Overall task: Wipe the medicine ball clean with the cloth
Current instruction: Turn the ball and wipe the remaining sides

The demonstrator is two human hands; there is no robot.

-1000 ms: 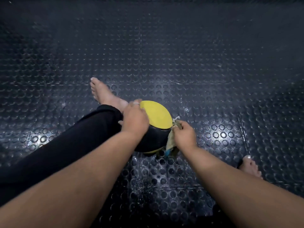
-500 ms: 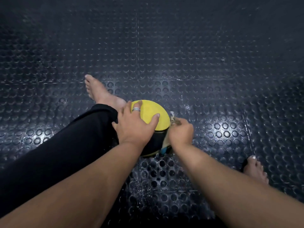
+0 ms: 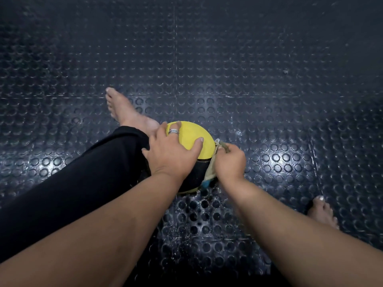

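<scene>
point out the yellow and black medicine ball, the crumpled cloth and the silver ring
yellow and black medicine ball (image 3: 191,134): head view, on its yellow top panel
crumpled cloth (image 3: 210,171): head view, on the fold against the ball's right side
silver ring (image 3: 173,131): head view, on the band

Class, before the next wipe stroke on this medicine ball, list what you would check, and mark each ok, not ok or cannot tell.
1. Left hand steadies the medicine ball: ok, palm and spread fingers lie on it.
2. Right hand holds the cloth: ok.
3. Cloth touches the ball: ok, on its right side.
4. Ball rests on the floor: ok.
5. Ball's underside clean: cannot tell.
</scene>
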